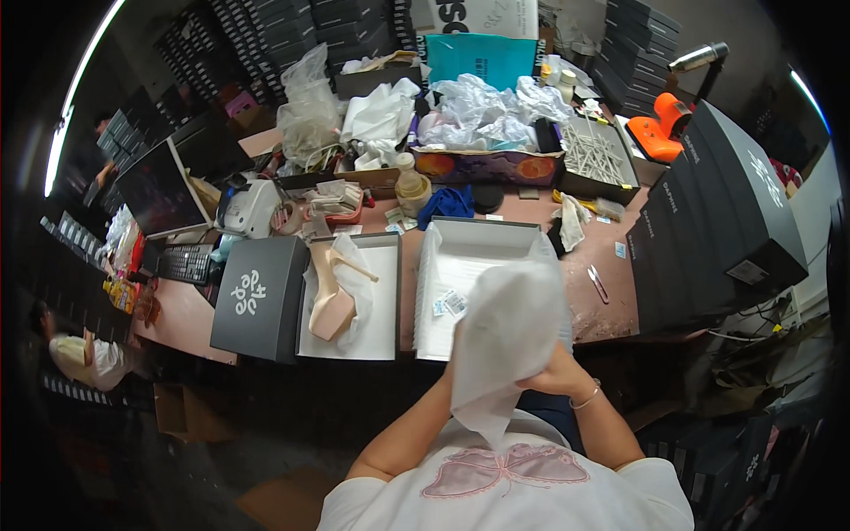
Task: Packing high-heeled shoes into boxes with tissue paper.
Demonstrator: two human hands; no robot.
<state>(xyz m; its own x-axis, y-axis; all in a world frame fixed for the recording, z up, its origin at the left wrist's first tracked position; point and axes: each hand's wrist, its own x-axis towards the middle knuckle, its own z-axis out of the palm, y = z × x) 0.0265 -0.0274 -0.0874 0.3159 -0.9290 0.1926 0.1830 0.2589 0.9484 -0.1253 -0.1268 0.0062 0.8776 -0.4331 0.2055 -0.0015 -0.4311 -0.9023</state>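
Note:
A sheet of white tissue paper is raised before me, blurred by motion. A faint beige tint shows through its upper part, but whether something is wrapped inside I cannot make out. My right hand grips the paper's lower right side, a bracelet at its wrist. Only the edge of my left hand shows at the paper's left side; its fingers are hidden. Behind the paper lies an open white-lined box with small labels in it. To its left, another open box holds a beige high-heeled shoe and tissue paper.
A dark closed shoebox stands left of the shoe. Large dark boxes rise at the right, near scissors and an orange tape dispenser. Farther back are a patterned carton, a bottle and a blue cloth.

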